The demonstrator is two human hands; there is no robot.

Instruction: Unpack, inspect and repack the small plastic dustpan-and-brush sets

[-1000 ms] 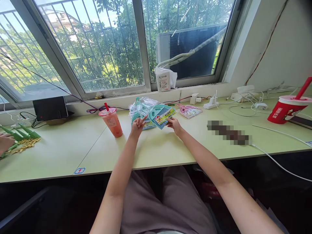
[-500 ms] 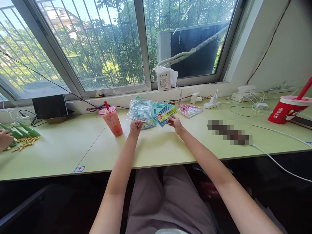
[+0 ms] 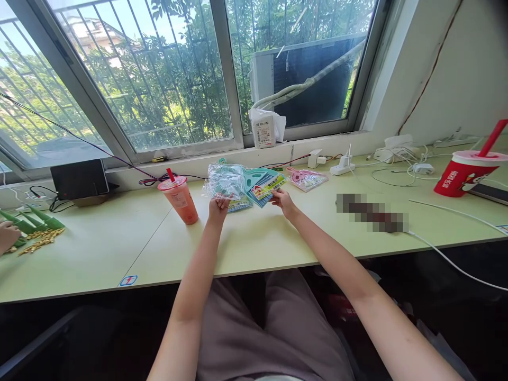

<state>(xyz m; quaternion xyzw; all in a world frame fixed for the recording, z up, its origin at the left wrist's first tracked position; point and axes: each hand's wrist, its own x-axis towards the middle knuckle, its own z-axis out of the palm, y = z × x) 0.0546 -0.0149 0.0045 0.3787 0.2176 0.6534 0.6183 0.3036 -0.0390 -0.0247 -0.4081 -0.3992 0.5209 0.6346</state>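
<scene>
My left hand (image 3: 219, 209) is closed on a crinkled clear plastic bag (image 3: 224, 181), through which green plastic shows. My right hand (image 3: 283, 202) pinches the lower right corner of a green fan-shaped plastic tool (image 3: 262, 186). That tool has an oval hole, blue ridges and a yellow printed label, and its narrow end meets the bag. Under the bag, beside my left fingers, another blue-ridged piece (image 3: 240, 205) with a label partly shows. A similar pink tool (image 3: 307, 179) in clear wrapping lies on the table beyond my right hand.
An orange drink cup (image 3: 180, 201) stands left of my left hand. A red cup (image 3: 464, 174), white cables and a blurred-out object (image 3: 371, 212) are to the right. At far left, another person's hand (image 3: 8, 237) is by green pointed pieces (image 3: 37, 221) and small yellowish bits.
The view shifts slightly. Both hands keep their holds on the bag and the green tool, with barely any movement between them.
</scene>
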